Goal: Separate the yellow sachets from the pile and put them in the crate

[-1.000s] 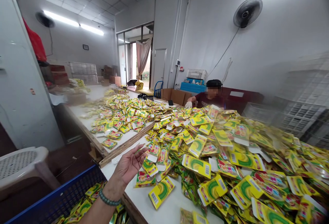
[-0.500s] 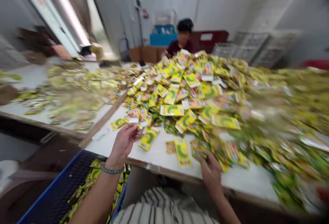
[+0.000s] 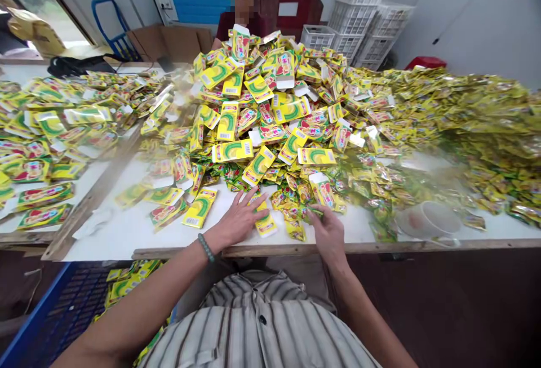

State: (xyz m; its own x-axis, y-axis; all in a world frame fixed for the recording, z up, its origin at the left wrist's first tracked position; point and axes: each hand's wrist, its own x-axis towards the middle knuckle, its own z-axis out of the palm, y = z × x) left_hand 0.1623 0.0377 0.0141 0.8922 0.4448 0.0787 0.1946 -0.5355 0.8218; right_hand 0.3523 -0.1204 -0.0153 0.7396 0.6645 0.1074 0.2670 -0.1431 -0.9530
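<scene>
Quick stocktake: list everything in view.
Cartons: many, yellow-green, heaped mid-table, scattered left
Sachets: many, yellow and green, front and right
Tabletop: one, white, beneath them
Wooden strip: one, brown, across tabletop's left
Mug: one, translucent, front right
Basket: one, blue, lower left
Black bundle: one, black, tabletop's far left
Co-worker: one, dark-red top, behind the cartons
Crates: several, white, stacked back right
Container: one, blue, background
Cardboard: count unclear, brown, background left
Hand truck: one, blue, background left
Shirt: one, striped, bottom centre
Bracelet: one, green, left wrist
Left hand: one, spread over a carton
Right hand: one, pinching a sachet
</scene>
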